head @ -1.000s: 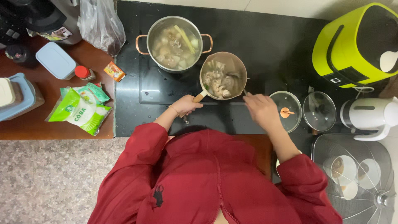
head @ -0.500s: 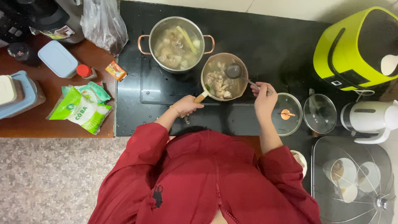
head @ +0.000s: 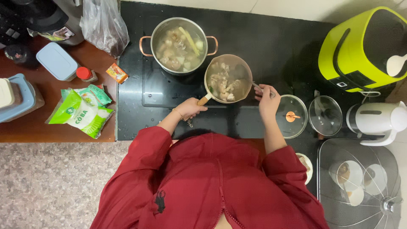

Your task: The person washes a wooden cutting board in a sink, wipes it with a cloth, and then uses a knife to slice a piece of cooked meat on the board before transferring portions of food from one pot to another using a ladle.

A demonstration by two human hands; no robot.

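Observation:
My left hand (head: 191, 107) grips the wooden handle of a small saucepan (head: 228, 79) full of broth and pale meat pieces, standing on the black cooktop (head: 165, 91). My right hand (head: 267, 99) holds a metal ladle (head: 255, 86) whose bowl dips into the right side of the saucepan. Behind it to the left stands a larger steel pot (head: 179, 44) with two copper-coloured handles, holding soup with meat and a stalk.
Two glass lids (head: 292, 116) (head: 325, 115) lie to the right of my right hand. A lime-green appliance (head: 363, 48) and a white kettle (head: 377, 122) stand at the right. Green packets (head: 80, 112), a small sachet (head: 117, 73), containers and a plastic bag (head: 104, 25) crowd the wooden counter on the left. A mesh food cover (head: 360, 182) sits lower right.
My right hand has gone from the saucepan's right rim out to the right with the ladle, then come back so the ladle's bowl sits in the pan. My left hand stays on the handle.

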